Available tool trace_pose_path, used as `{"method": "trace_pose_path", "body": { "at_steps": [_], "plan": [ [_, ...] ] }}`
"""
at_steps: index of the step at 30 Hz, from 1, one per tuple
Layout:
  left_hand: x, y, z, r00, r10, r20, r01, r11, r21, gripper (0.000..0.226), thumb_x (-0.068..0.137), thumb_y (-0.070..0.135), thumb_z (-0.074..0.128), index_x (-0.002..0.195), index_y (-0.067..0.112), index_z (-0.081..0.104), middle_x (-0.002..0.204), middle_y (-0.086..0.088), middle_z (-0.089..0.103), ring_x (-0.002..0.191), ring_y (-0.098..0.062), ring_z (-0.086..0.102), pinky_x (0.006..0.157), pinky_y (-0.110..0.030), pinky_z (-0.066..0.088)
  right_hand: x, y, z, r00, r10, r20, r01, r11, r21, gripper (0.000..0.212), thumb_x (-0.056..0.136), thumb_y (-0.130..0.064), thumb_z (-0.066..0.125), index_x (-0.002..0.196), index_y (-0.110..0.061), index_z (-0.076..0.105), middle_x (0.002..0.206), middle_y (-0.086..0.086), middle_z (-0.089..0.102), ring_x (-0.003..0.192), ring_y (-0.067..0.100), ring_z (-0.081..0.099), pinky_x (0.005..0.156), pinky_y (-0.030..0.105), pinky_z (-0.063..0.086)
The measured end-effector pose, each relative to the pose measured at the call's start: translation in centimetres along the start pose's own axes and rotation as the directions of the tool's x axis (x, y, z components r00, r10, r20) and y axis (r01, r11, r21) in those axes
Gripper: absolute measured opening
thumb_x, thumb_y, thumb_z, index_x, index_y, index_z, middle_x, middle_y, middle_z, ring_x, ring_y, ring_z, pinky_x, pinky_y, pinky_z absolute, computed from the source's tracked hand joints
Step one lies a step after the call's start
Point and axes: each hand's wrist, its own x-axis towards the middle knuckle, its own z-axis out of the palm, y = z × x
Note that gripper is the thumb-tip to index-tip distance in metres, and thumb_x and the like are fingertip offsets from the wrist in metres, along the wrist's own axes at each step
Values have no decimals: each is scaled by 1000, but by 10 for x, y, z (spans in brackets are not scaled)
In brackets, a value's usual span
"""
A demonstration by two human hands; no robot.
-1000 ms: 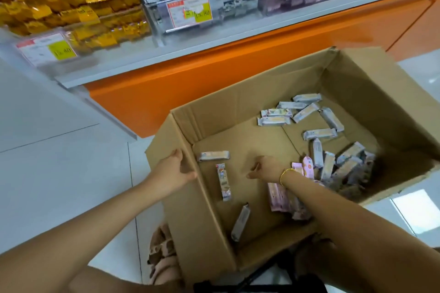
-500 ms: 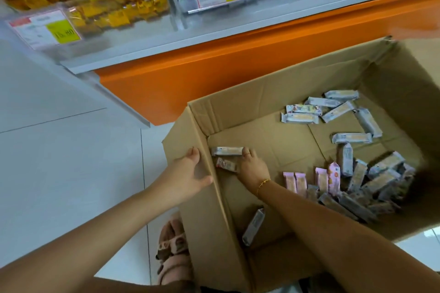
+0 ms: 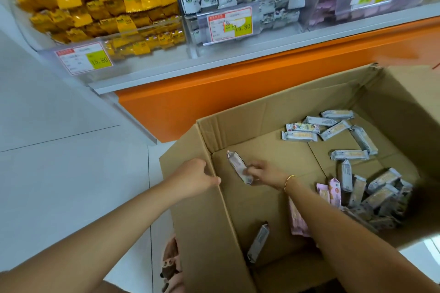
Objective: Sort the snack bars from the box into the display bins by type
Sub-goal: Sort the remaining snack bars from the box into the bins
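Apparently midway | right hand (image 3: 264, 172) pinches pale wrapped snack bar (image 3: 236, 166) | left hand (image 3: 195, 178) grips brown cardboard box (image 3: 262, 112) rim | many grey-wrapped bars (image 3: 298, 136) unsorted, right.

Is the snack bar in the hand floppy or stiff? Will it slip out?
Probably stiff: the snack bar sticks straight out from the right hand without drooping. Likely light, since it is pinched by just one end. Its shiny wrapper may be a bit slippery.

Single head-worn view, looking forward and steeply down, close over the cardboard box (image 3: 238, 233); display bins (image 3: 240, 31) far.
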Motion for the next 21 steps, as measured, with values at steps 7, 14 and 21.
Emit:
{"method": "trace_pose_path", "body": {
  "at_steps": [7, 14, 21],
  "plan": [
    [-5, 21, -27, 993, 116, -10, -94, 751, -653, 61, 84, 26, 68, 138, 10, 45, 132, -6, 58, 120, -20, 55, 108, -40, 40, -72, -64, -24, 856, -387, 343, 43, 714, 699, 89, 57, -33, 89, 127, -4, 44, 108, 17, 68, 97, 27, 67, 84, 35, 55],
    [-33, 46, -44, 939, 340, -47, -162, 318, -934, 36, 74, 15, 64, 109, 5, 60, 94, -10, 72, 85, -21, 70, 71, -28, 57, -126, -94, -24, 862, -445, 242, 255, 793, 553, 54, 83, -32, 70, 128, -7, 55, 116, 16, 65, 107, 27, 63, 94, 36, 51],
    [-41, 59, -52, 943, 322, -86, -208, 367, -907, 34, 88, 11, 61, 118, -4, 57, 108, -20, 69, 86, -25, 70, 71, -30, 60, -152, -124, -9, 793, -456, -405, 498, 867, 0, 17, 86, -18, 68, 95, -5, 61, 67, -6, 69, 63, 5, 64, 62, 18, 52]
  ]
}}
